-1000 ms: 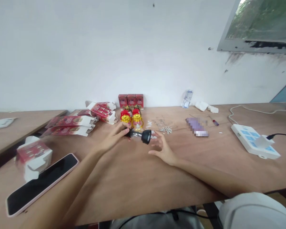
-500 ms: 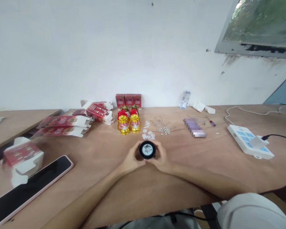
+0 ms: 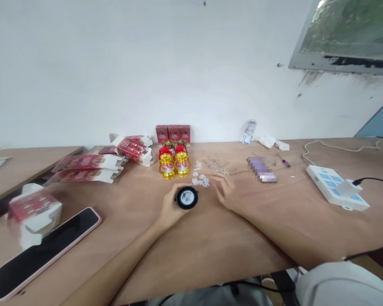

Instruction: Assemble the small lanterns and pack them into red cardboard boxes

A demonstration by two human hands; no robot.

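Left hand (image 3: 169, 210): closed around a black round piece (image 3: 187, 197), fingers wrapped behind it, forearm coming in from the lower left.
Black round piece: held just above the wooden table (image 3: 191, 259), near the middle of the near edge. Its flat end faces the camera, with a pale patch at the centre.
Long axis: seen end-on, so it runs roughly from the person toward the wall. The body behind the face is hidden by the fingers.
Right hand (image 3: 230, 193): released, palm down, fingers spread and low over the table. It grasps nothing visible, and I cannot tell whether the fingertips touch the wood.
Relation: the piece lies to the left of the right hand, apart from it by a clear gap. The left hand is the nearer one — it has the piece.
Ahead of the hands: a scatter of white bits (image 3: 200, 180) lies between the two hands on the far side. Small metal parts (image 3: 218, 169) lie just beyond the right fingertips.
Further back: two gold toy lanterns (image 3: 174, 165) stand upright side by side, with red boxes (image 3: 173, 134) against the wall behind them.
Left side: flattened red cartons (image 3: 89, 168) — and a phone (image 3: 44, 250) face up by the near edge.
Right side: a white power strip (image 3: 336, 187), well apart from both hands.
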